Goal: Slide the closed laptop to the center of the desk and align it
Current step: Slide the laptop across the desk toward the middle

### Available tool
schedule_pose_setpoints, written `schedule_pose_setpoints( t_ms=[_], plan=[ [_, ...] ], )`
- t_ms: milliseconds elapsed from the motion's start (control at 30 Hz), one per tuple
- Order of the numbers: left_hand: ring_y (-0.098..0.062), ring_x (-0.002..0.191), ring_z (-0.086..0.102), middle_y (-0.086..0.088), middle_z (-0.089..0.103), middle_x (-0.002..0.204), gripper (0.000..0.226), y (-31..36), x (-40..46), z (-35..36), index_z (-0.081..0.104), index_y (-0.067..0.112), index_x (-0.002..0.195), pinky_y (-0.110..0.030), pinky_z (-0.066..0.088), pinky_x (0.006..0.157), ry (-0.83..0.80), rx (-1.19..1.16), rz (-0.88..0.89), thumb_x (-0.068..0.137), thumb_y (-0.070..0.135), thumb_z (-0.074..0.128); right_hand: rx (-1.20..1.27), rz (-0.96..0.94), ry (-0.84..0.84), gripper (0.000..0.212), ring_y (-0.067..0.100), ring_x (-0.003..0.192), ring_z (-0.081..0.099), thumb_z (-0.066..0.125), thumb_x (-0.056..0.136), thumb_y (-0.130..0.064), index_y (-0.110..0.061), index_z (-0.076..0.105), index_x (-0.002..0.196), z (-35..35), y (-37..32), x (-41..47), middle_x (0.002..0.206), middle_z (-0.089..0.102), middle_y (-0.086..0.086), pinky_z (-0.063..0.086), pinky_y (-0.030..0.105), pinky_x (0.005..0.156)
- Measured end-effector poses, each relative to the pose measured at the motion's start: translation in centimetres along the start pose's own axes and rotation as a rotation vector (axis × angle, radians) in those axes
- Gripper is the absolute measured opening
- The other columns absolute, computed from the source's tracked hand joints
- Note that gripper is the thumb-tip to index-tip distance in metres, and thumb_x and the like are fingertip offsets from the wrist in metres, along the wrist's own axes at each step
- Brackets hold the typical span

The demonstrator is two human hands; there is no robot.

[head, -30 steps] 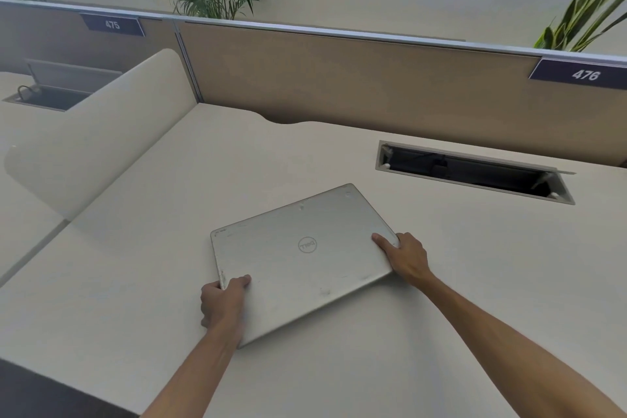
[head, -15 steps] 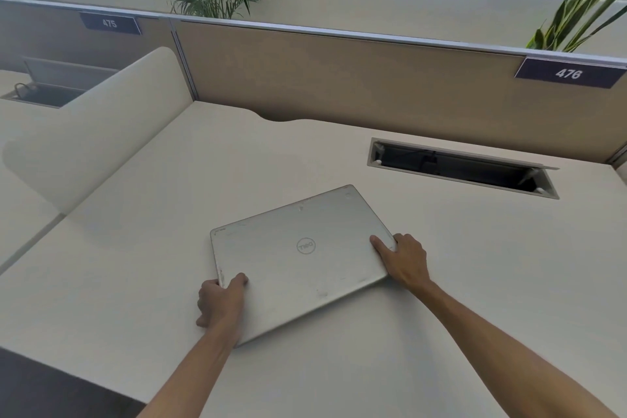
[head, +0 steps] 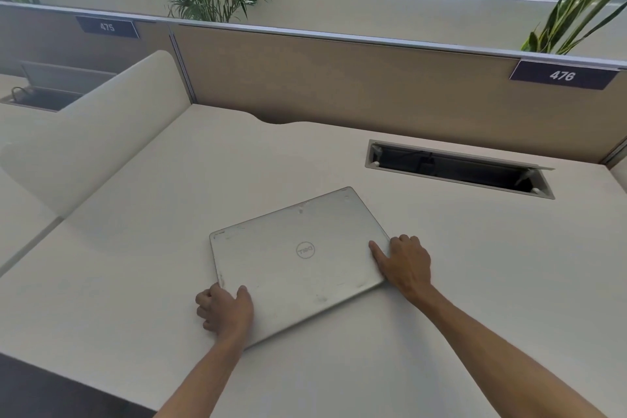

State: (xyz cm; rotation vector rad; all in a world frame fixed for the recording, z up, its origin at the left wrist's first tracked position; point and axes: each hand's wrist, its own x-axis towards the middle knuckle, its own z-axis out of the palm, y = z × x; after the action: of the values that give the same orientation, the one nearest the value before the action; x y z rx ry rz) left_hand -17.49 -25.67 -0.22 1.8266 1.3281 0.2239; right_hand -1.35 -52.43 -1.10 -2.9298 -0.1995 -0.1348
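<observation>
A closed silver laptop (head: 298, 258) with a round logo lies flat on the cream desk (head: 475, 282), turned at an angle so its right side sits farther back. My left hand (head: 225, 310) grips its near left corner, thumb on the lid. My right hand (head: 405, 261) holds its right edge, thumb on top and fingers curled around the side.
An open cable tray slot (head: 458, 168) is cut into the desk at the back right. A tan partition (head: 339, 78) with a 476 sign (head: 561, 75) closes the back. A cream curved divider (head: 91, 132) stands on the left. The desk's front edge runs at lower left.
The laptop and both hands have hardly moved on the desk. The view has shifted slightly to the right.
</observation>
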Motion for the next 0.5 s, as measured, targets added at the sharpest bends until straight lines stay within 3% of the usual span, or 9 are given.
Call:
schedule_pose_setpoints(
  t_ms=[133,233,333,400,500],
  plan=[
    [-0.038,0.128,0.034,-0.022,0.034,0.138,0.051,-0.6,0.0,-0.3,0.046,-0.006,0.130,-0.048,0.028,0.106,-0.017,-0.001,0.041,0.088,0.018,0.062,0.095,0.027,-0.052,0.057,0.033,0.091,0.060,0.046,0.094,-0.057,-0.005,0.065,0.085,-0.1,0.4,0.3,0.092,0.061,0.010,0.041,0.035,0.068],
    [-0.037,0.128,0.035,-0.021,0.035,0.137,0.055,-0.6,-0.1,-0.6,0.047,-0.005,0.128,-0.048,0.028,0.106,-0.044,-0.012,0.057,0.084,0.022,0.065,0.184,0.003,-0.114,0.050,0.032,0.109,0.056,0.049,0.094,-0.052,-0.008,0.060,0.116,0.0,0.2,0.3,0.115,0.058,0.011,0.045,0.038,0.084],
    [-0.039,0.133,0.033,-0.022,0.035,0.144,0.067,-0.3,0.1,-1.0,0.039,-0.004,0.139,-0.050,0.029,0.108,-0.066,-0.035,0.076,0.084,0.026,0.063,0.267,0.024,-0.175,0.061,0.030,0.130,0.042,0.050,0.095,-0.049,-0.011,0.042,0.142,0.4,-0.3,0.2,0.143,0.046,0.009,0.038,0.041,0.102],
    [-0.040,0.137,0.028,-0.023,0.031,0.150,0.072,0.1,0.5,-1.1,0.030,-0.002,0.146,-0.051,0.029,0.110,-0.081,-0.044,0.087,0.087,0.021,0.063,0.302,0.059,-0.198,0.067,0.028,0.134,0.038,0.050,0.093,-0.052,-0.011,0.038,0.145,0.5,-0.8,0.4,0.148,0.042,0.008,0.035,0.042,0.105],
    [-0.041,0.135,0.028,-0.024,0.032,0.147,0.068,0.8,1.2,-1.0,0.034,-0.001,0.143,-0.050,0.030,0.108,-0.094,-0.040,0.056,0.087,0.024,0.064,0.363,0.111,-0.255,0.073,0.030,0.136,0.035,0.054,0.090,-0.056,-0.011,0.037,0.145,0.4,-1.5,1.2,0.148,0.039,0.009,0.035,0.044,0.106]
  ],
)
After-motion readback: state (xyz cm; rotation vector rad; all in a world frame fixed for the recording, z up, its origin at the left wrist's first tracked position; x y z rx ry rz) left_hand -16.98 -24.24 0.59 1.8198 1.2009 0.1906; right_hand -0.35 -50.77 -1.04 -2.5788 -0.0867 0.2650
